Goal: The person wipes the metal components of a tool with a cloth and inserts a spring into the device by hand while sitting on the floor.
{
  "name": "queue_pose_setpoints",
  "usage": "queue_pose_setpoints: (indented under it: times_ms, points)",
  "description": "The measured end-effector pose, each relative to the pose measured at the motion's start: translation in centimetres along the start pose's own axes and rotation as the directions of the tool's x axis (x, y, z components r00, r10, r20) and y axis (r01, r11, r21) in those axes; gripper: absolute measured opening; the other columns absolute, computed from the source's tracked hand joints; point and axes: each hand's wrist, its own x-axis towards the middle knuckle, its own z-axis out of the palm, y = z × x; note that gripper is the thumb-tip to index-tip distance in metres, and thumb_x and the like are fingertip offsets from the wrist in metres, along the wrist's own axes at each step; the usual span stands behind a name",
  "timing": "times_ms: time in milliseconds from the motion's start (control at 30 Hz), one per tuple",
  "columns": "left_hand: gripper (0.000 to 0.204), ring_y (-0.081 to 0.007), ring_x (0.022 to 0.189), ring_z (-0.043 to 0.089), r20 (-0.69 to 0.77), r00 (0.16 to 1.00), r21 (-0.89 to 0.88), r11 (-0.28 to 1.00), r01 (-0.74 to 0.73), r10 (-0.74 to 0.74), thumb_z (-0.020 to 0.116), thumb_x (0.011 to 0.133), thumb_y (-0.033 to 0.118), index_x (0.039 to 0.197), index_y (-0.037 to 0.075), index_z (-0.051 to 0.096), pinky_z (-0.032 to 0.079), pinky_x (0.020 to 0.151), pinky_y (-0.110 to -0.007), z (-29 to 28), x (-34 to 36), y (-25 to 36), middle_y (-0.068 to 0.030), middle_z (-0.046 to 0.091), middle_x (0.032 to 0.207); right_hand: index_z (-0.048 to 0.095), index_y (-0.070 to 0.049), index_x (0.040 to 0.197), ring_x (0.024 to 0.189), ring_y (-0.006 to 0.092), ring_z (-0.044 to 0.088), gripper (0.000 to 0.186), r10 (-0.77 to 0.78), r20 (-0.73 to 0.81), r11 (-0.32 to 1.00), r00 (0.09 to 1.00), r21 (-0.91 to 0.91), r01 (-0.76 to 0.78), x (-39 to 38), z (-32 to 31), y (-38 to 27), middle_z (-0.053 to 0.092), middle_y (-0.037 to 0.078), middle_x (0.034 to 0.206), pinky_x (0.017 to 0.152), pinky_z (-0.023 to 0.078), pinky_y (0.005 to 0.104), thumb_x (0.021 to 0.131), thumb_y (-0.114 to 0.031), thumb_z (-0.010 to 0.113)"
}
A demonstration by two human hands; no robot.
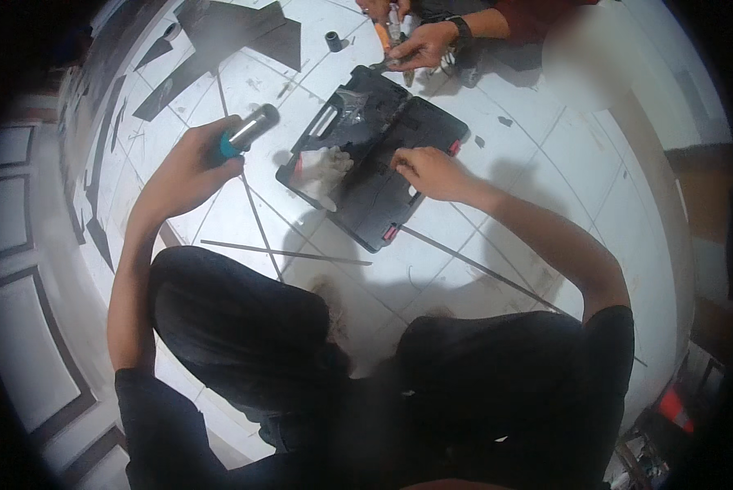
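My left hand is closed round a heat gun with a teal body and a silver metal nozzle, its tip pointing away and to the right. Most of its body is hidden by the hand. On the floor before me lies a black plastic tool case, spread open, with pinkish-red latches. A pale work glove rests on its left part, below some clear plastic wrapping. Over the case's right part hovers my right hand, fingers curled together; whatever they may hold is hidden.
Another person's hand, with a wristwatch, handles small tools beyond the case. Dark sheets lie at the far left, near a short black cylinder. Thin dark strips and scraps are scattered on the white tiled floor.
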Motion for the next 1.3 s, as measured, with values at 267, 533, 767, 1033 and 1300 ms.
queue_pose_setpoints:
  times_ms: [267,533,767,1033,1300]
  points:
    - [0.053,-0.0335,0.106,0.063,0.16,0.977,0.202,0.974,0.105,-0.138,0.079,0.087,0.033,0.13,0.004,0.065,0.048,0.095,-0.04,-0.7,3.6,-0.8,-0.0216,0.066,0.112,0.066,-0.004,0.109,0.102,0.0401,0.065,0.023,-0.164,0.028,0.983,0.986,-0.078,0.166,10.7,2.2,-2.5,0.069,0.02,0.1,0.092,0.05,0.0493,0.095,-0.022,0.061]
    - [0.041,-0.0359,0.099,0.065,0.137,0.976,0.232,0.963,0.136,-0.171,0.075,0.087,0.021,0.123,0.003,0.066,0.05,0.09,-0.041,-3.5,1.7,-1.8,-0.0217,0.067,0.107,0.066,-0.006,0.107,0.112,0.0336,0.06,0.022,-0.297,-0.057,0.843,0.953,-0.485,0.233,28.5,7.2,-3.3,0.066,0.013,0.11,0.09,0.051,0.048,0.089,-0.02,0.064]
    - [0.033,-0.0318,0.089,0.066,0.049,0.927,0.212,0.91,0.355,-0.373,0.078,0.085,0.015,0.112,0.0,0.067,0.051,0.083,-0.04,-5.5,-4.9,-3.6,-0.0187,0.069,0.096,0.076,-0.011,0.095,0.106,0.0256,0.067,0.018,-0.391,-0.272,0.752,0.879,-0.645,0.135,37.7,11.2,-0.4,0.072,0.008,0.102,0.087,0.051,0.0456,0.089,-0.015,0.061]
    - [0.031,-0.0269,0.086,0.066,0.034,0.901,0.227,0.881,0.415,-0.433,0.077,0.085,0.012,0.111,-0.001,0.067,0.051,0.082,-0.038,-5.2,-7.1,-4.7,-0.0164,0.069,0.094,0.072,-0.009,0.094,0.099,0.0247,0.069,0.012,-0.485,-0.156,0.653,0.861,-0.719,0.237,37.3,11.6,0.9,0.073,0.007,0.094,0.083,0.051,0.0429,0.087,-0.016,0.064]
    - [0.043,-0.0331,0.1,0.065,0.125,0.973,0.185,0.968,0.168,-0.193,0.079,0.084,0.013,0.124,0.005,0.067,0.051,0.089,-0.039,-4.7,-0.9,-1.7,-0.0181,0.068,0.108,0.06,-0.003,0.115,0.085,0.0381,0.07,0.026,-0.287,-0.054,0.957,0.956,-0.057,0.284,26.9,5.5,-7.4,0.071,0.02,0.088,0.075,0.052,0.0493,0.101,-0.025,0.056]
